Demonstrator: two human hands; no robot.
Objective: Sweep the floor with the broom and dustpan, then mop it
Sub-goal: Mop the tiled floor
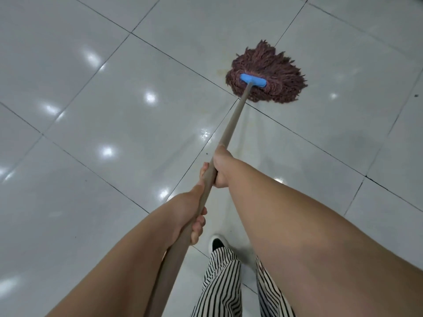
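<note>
Both hands grip a mop on a tiled floor.

The right hand [220, 167] holds the handle [231, 129] farther along than the left hand [191, 212]; the reddish-brown mop head [267, 65] lies spread on glossy tiles [114, 110], far right.

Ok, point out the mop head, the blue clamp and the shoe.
mop head [274, 62]: head view, on the reddish-brown strands.
blue clamp [254, 80]: head view, on its middle.
shoe [216, 242]: head view, on the toe.

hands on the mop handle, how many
2: the right hand grips the handle farther down toward the mop head; the left hand grips it nearer the body.
</note>
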